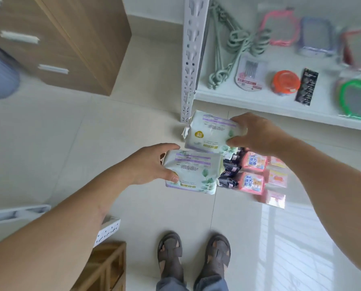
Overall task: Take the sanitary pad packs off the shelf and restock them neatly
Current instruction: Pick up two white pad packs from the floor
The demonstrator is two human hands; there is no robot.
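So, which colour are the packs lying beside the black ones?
Pink packs, printed with white and blue characters; the head view shows them.

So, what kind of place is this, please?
Probably a small shop or stockroom: a white metal shelf holds packaged household goods, more pink packs lie on the tiled floor, and each hand holds a sanitary pad pack.

Two sanitary pad packs held above floor (49,133): near pack (193,172) in left hand (152,164), far pack (212,132) in right hand (254,133). More packs (253,174) on floor below, right of near pack. Shelf (265,102) behind right, hangers (230,45) on it. Drawer cabinet (55,38) far left. Sandalled feet (193,257) nearest viewer.
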